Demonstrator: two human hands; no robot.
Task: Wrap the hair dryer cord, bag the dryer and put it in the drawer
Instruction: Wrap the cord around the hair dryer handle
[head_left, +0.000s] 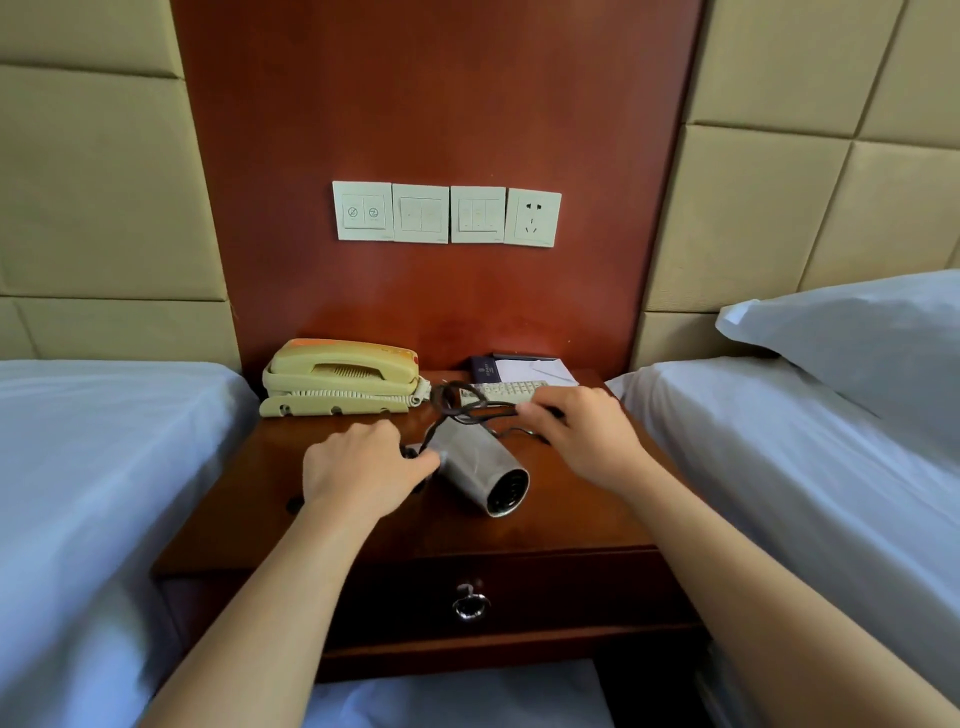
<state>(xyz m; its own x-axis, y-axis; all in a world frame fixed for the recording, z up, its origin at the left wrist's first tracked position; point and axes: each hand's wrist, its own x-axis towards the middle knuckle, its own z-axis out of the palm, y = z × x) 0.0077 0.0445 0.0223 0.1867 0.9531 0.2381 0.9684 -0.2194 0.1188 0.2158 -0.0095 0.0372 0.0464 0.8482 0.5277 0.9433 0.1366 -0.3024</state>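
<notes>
Grips dryer (480, 470) by its handle with left hand (363, 470); pinches looped cord (457, 402) just behind with right hand (587, 436). Lies between both, barrel pointing near-right.

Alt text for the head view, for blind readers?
The left hand grips the silver hair dryer by its handle while the right hand holds its cord, on a wooden nightstand. The drawer below is closed.

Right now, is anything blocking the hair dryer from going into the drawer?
Yes: the drawer itself is shut, under the nightstand top where the hair dryer lies. Nothing else sits between them. Both hands are at it: the left hand on its handle, the right hand on the cord.
</notes>
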